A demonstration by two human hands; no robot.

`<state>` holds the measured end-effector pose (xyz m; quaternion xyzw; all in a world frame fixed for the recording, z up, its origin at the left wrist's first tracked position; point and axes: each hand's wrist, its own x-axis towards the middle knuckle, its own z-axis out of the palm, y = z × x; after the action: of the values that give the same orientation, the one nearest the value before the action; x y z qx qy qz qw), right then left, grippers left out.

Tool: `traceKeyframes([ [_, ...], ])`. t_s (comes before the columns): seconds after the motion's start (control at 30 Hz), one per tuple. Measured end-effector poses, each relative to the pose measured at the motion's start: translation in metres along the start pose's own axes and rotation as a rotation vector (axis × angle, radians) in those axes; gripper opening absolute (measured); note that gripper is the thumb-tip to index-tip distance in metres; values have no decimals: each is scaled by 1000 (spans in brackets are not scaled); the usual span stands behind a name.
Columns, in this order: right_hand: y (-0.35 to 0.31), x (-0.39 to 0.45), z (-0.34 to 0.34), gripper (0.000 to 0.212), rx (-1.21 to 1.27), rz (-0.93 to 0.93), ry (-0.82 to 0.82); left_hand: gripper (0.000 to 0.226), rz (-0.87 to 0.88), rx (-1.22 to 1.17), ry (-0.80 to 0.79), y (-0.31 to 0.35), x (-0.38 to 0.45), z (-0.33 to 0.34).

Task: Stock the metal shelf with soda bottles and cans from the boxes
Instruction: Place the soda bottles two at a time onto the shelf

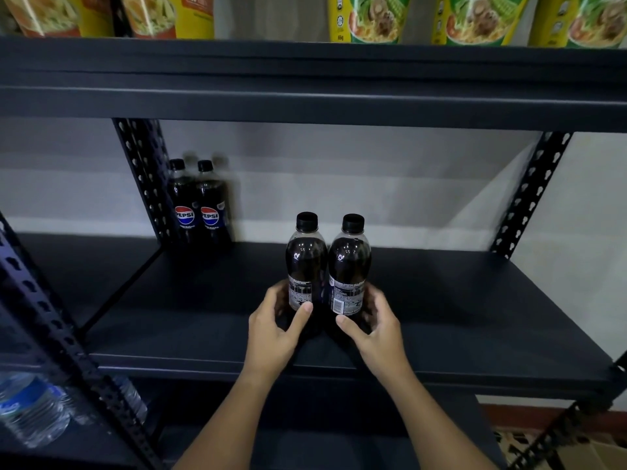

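Observation:
Two dark soda bottles with black caps stand side by side near the front middle of the dark metal shelf [475, 327], their back labels facing me. My left hand [278, 327] wraps the lower part of the left bottle [305, 262]. My right hand [373, 325] wraps the lower part of the right bottle [349, 266]. At the back left corner of the same shelf stand two more Pepsi bottles [198, 201], logos facing me, close to the perforated upright.
The shelf above [305, 96] hangs low over the bottles and carries noodle packets [373, 18]. Perforated uprights [529, 195] frame the bay. Water bottles [30, 408] lie on a lower shelf at left. A cardboard box [597, 452] sits at the bottom right.

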<state>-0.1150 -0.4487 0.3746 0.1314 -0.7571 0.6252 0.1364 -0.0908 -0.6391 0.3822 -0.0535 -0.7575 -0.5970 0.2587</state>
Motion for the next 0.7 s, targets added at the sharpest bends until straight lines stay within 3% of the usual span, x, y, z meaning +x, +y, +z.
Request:
traceKeyframes([
  [0.1,-3,-2,3,70,-6,-6,60,50,-17,6,36,1,1,0],
  [0.23,-2,-4,5,59,-106,-22,146,43,-15,29,74,-2,2,1],
  [0.4,-1,-4,6,57,-161,-58,130,39,-2,14,49,0,1,0],
  [0.7,2,-3,4,62,-88,-16,42,56,-71,-34,-64,0,4,-2],
])
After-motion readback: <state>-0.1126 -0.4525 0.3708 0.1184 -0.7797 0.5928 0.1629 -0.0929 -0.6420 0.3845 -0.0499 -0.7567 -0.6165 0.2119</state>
